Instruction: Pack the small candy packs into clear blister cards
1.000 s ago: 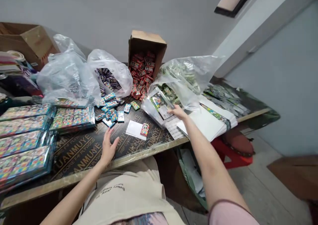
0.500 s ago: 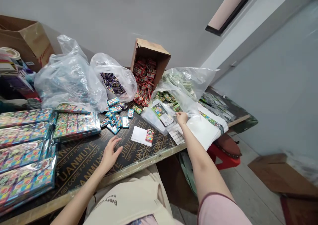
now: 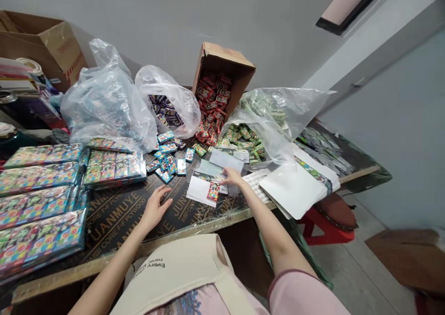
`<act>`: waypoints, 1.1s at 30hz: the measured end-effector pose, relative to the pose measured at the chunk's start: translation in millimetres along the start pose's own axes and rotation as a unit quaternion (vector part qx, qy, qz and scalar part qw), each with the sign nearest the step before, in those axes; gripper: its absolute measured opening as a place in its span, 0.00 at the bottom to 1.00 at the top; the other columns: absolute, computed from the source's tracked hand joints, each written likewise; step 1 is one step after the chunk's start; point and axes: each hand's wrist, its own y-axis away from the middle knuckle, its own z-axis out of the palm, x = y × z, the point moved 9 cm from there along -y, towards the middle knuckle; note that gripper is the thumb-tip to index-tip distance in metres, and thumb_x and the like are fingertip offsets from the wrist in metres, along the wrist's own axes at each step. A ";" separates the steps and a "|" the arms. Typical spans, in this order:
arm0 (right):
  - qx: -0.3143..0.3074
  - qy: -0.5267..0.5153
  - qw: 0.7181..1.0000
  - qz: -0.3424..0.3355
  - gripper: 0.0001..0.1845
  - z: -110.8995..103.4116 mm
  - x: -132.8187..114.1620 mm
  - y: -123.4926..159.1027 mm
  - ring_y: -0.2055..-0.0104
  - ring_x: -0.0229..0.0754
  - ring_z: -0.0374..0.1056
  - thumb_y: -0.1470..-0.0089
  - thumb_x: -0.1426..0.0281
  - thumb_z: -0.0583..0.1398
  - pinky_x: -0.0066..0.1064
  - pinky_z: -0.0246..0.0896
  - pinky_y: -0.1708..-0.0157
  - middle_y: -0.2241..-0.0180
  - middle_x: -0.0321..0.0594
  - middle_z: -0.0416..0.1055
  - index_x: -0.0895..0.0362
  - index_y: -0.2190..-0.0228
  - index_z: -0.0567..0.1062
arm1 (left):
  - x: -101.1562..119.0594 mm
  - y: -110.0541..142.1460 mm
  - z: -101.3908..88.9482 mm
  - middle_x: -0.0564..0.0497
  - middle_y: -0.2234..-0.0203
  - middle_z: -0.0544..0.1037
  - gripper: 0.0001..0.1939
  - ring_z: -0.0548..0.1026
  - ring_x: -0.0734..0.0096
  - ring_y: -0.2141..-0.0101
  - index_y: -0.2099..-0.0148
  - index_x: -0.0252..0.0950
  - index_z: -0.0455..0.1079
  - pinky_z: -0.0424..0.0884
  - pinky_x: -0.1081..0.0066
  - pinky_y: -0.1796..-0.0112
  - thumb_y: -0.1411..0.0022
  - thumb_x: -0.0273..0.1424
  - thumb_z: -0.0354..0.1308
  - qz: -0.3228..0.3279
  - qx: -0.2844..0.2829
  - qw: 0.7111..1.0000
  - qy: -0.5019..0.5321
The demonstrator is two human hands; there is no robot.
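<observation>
My left hand (image 3: 156, 205) rests over the dark plywood table, fingers apart and holding nothing. My right hand (image 3: 232, 176) pinches the edge of a clear plastic sleeve (image 3: 205, 179) with a printed card in it, marked with a barcode. The sleeve partly overlaps a blank white card (image 3: 200, 191) on the table. A small red packet (image 3: 213, 191) sits by the white card, close to my right fingertips. Behind my right hand lie more clear sleeves (image 3: 227, 161). Several small blue packets (image 3: 170, 164) are scattered beyond my left hand.
Shiny packed sets (image 3: 38, 204) are stacked at the left. At the back stand plastic bags (image 3: 111, 106), a tipped cardboard box (image 3: 227, 55) of red packets, and green packets (image 3: 245, 133). White sheets (image 3: 295, 190) overhang the front edge at the right, above a red stool (image 3: 327, 227).
My right hand has moved left from the sleeve pile, bringing a sleeve with a card beside the red packet. My left hand stays nearly in place. The view has shifted slightly.
</observation>
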 end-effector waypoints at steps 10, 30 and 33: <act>0.076 -0.117 0.989 -0.050 0.13 -31.0 6.3 -7.2 0.77 0.38 0.60 0.56 0.61 0.60 0.28 0.52 0.75 0.83 0.34 0.65 0.56 0.82 0.65 | 13.4 -9.2 17.5 0.41 0.50 0.73 0.17 0.71 0.55 0.50 0.53 0.36 0.73 0.70 0.60 0.55 0.42 0.37 0.56 0.007 -0.024 1.000 -0.015; -0.156 -0.655 0.739 -0.023 0.19 53.9 -205.9 148.3 0.76 0.40 0.66 0.56 0.52 0.63 0.34 0.65 0.74 0.76 0.33 0.69 0.54 0.72 0.66 | 76.6 -17.2 44.6 0.37 0.49 0.73 0.41 0.70 0.47 0.48 0.44 0.29 0.66 0.65 0.55 0.49 0.50 0.56 0.53 -0.119 -0.071 0.753 0.643; 0.049 -0.533 0.836 -0.120 0.19 8.8 -198.9 140.0 0.63 0.45 0.68 0.57 0.57 0.66 0.39 0.64 0.61 0.67 0.39 0.72 0.55 0.66 0.70 | 67.5 -5.0 37.8 0.38 0.52 0.75 0.38 0.73 0.49 0.51 0.45 0.30 0.67 0.67 0.57 0.52 0.50 0.52 0.55 -0.131 -0.051 0.755 0.640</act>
